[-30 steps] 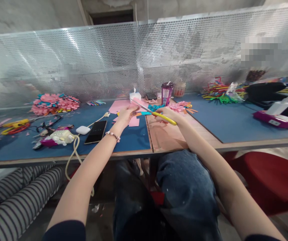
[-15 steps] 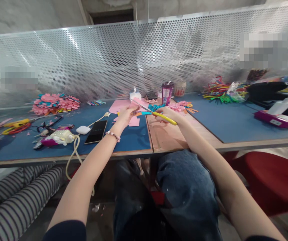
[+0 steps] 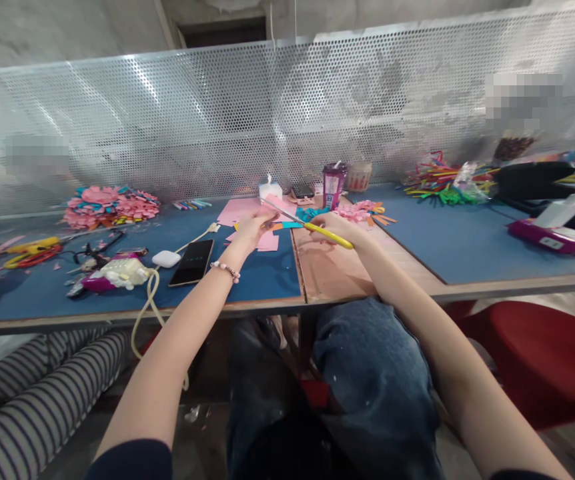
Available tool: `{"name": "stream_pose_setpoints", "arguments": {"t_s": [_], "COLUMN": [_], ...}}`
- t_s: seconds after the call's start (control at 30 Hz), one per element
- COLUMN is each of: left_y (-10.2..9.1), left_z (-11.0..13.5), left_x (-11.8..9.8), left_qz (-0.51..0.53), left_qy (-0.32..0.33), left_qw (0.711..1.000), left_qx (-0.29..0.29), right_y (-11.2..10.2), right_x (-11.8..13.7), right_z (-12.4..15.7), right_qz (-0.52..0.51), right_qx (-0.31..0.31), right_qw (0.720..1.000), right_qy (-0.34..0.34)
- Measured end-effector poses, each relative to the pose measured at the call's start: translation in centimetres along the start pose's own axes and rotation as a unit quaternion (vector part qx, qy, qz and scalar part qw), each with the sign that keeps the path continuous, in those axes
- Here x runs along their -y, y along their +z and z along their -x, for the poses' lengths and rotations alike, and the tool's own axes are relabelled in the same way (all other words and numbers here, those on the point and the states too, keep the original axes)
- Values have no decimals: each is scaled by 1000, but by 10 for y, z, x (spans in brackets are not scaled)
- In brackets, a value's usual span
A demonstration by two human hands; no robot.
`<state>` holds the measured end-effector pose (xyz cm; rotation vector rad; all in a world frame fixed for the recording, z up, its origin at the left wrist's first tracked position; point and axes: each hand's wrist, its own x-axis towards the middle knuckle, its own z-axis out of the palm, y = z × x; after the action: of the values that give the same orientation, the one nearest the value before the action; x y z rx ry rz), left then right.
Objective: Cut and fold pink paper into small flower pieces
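Observation:
My right hand (image 3: 335, 229) is closed round yellow-handled scissors (image 3: 328, 235), whose blades point left toward my left hand. My left hand (image 3: 251, 230), a bead bracelet on its wrist, pinches a piece of pink paper (image 3: 272, 212) at the blade tips. More pink sheets (image 3: 240, 211) lie flat on the blue table (image 3: 247, 280) just beyond both hands. A teal paper scrap (image 3: 311, 213) lies between the hands.
A black phone (image 3: 191, 263), a white earbud case (image 3: 166, 259) and a cream cable lie left of my hands. A purple cup (image 3: 333, 186) stands behind. Paper flower piles (image 3: 107, 206) sit far left. A person in striped trousers (image 3: 27, 393) sits at my left.

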<state>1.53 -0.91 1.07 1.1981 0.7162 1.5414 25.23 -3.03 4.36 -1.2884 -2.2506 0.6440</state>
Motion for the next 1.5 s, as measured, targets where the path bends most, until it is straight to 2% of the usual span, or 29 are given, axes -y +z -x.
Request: {"name": "stream_pose_setpoints", "arguments": {"t_s": [0.4,0.67,1.5], "left_y": [0,1,8], "left_z": [-1,-2,3], "left_x": [1,1,-3], "left_qz": [3,18,34], "left_qy": [-7,-9,0], "left_qw": [1000,1000,999], "left_qx": [-8,3,2], "right_y": [1,-1,-1], "right_x": [-1,-1,-1], "right_z": [0,3,4], "right_qz": [-11,-17,-22], "right_qx": [-9,7,-5], "right_qw": [1000,1000,1000], "right_qy": [-4,-24,-20]}}
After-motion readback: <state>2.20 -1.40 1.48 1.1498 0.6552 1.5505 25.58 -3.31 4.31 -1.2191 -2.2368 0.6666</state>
